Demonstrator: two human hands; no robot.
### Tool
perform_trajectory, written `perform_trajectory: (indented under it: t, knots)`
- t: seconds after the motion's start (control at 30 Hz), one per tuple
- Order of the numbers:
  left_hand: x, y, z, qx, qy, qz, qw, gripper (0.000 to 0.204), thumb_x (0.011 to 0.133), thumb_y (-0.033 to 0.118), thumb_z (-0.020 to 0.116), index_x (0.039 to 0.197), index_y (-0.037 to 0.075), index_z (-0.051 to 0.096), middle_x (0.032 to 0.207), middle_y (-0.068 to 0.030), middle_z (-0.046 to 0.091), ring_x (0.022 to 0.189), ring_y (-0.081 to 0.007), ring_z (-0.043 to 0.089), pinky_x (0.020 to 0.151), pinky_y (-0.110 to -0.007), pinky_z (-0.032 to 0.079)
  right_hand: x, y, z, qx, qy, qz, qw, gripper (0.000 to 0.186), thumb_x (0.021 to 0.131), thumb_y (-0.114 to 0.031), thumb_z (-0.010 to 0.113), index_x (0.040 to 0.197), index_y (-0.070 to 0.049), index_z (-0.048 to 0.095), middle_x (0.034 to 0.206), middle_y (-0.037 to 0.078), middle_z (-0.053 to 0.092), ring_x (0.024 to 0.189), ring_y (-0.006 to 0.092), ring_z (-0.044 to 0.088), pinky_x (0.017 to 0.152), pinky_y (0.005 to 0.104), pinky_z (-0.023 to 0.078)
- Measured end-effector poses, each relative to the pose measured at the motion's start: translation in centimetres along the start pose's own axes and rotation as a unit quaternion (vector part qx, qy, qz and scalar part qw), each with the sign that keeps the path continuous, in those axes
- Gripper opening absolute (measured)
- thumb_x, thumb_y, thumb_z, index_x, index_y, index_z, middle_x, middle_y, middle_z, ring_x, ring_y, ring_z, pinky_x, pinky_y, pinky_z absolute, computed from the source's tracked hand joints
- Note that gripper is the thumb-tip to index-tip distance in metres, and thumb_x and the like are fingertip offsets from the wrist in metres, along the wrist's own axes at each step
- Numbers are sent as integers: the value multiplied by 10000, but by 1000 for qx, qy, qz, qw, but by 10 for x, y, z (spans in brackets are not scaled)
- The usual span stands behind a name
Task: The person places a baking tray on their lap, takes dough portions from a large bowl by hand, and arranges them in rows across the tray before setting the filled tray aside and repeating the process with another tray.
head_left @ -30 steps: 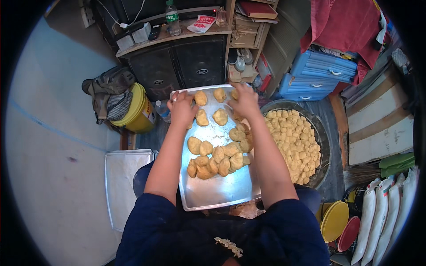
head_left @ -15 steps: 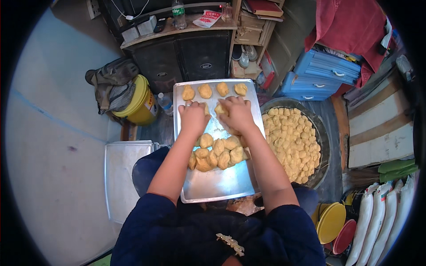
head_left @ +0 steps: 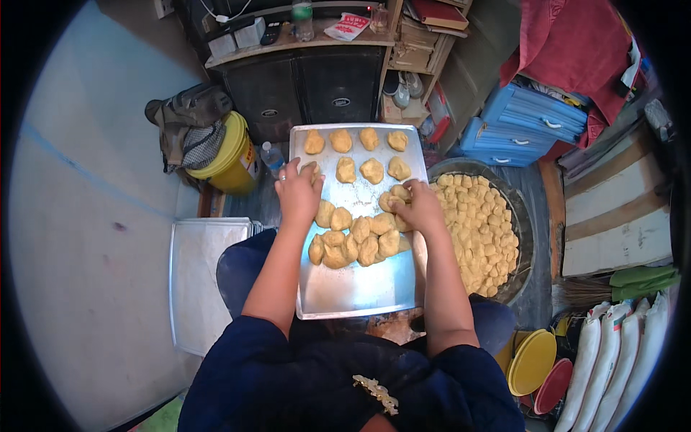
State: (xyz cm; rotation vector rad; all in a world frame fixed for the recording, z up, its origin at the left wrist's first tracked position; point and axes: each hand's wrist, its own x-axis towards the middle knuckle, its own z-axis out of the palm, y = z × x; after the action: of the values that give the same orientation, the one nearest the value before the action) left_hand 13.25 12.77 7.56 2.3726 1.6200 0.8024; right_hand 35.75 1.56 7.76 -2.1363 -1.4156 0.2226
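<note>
A metal baking tray (head_left: 360, 295) rests in front of me over my lap, with yellowish dough pieces (head_left: 371, 171) on it. Spaced rows lie on its far half; a crowded heap of dough pieces (head_left: 353, 243) sits nearer me. At the tray's left edge, my left hand (head_left: 298, 194) has its fingers curled over a dough piece (head_left: 310, 170) at the end of the second row. My right hand (head_left: 420, 207) is at the right edge, its thumb and fingers closed around a dough piece (head_left: 396, 196) at the heap's upper right corner. Its palm hides part of the neighbouring pieces.
A wide dark basin (head_left: 529, 248) full of dough pieces stands right of the tray. Stacked metal trays (head_left: 205, 281) lie at the left. Beyond are a yellow bucket (head_left: 234, 155), a plastic bottle (head_left: 272, 157), blue drawers (head_left: 515, 119) and a dark cabinet (head_left: 302, 90).
Both hands have moved apart from the middle of the second row, left hand to the left edge, right hand right and nearer me. Dough pieces of that row now show uncovered.
</note>
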Motion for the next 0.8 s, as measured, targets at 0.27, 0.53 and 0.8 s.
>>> perform_trajectory:
  t: [0.27, 0.53, 0.8]
  knots:
    - [-53, 2, 0, -101, -142, 70, 982, 250, 874, 229, 595, 1060, 79, 670, 1122, -145, 585, 1127, -325, 491, 941, -432, 367, -18, 11, 9, 107, -35, -57, 992, 404, 726, -295, 714, 1038, -53, 629, 1003, 178, 622, 952, 349, 601, 829, 397, 481]
    - [-63, -33, -36, -281, -286, 7, 916, 221, 786, 156, 682, 968, 33, 672, 949, -170, 626, 909, -311, 610, 830, -366, 479, -20, 40, 3, 348, -196, 48, 916, 298, 750, -226, 737, 977, -50, 658, 809, 51, 655, 733, 148, 615, 673, 294, 492]
    - [-64, -14, -30, 8, 75, 132, 988, 252, 789, 127, 652, 1013, 11, 665, 970, -167, 617, 917, -341, 584, 833, -398, 472, -25, 18, 11, 198, -14, 84, 976, 315, 808, -265, 694, 983, -9, 638, 724, 138, 660, 649, 208, 639, 621, 330, 500]
